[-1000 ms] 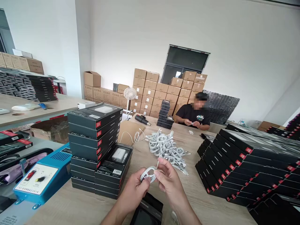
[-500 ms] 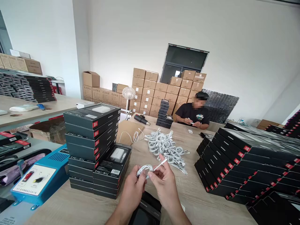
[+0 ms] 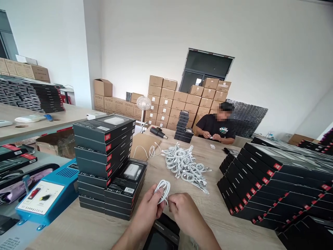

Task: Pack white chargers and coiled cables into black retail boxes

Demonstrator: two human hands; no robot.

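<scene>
My left hand [image 3: 151, 203] is closed around a coiled white charging cable [image 3: 164, 188], whose loops stand up above the fingers. Close against the coil's right side, my right hand [image 3: 183, 210] has its fingers curled in on the cable; the connector end is hidden in them. Below both hands, at the table's front, lies a black box [image 3: 162, 236], partly covered by my wrists. Beyond my hands a loose heap of coiled white cables [image 3: 182, 161] spreads over the wooden table [image 3: 208, 211].
Stacked black charger boxes [image 3: 104, 156] stand on the left, beside a blue machine [image 3: 49, 194]. More black boxes [image 3: 265, 184] fill the right. A heat gun [image 3: 158, 133] lies further back. Across the table a person [image 3: 220, 123] handles a small white item. Cartons [image 3: 169, 100] line the wall.
The right hand has turned over and curled, so the connector end that stuck up is now hidden. The coil has tipped more upright in my left hand. The view has shifted slightly.
</scene>
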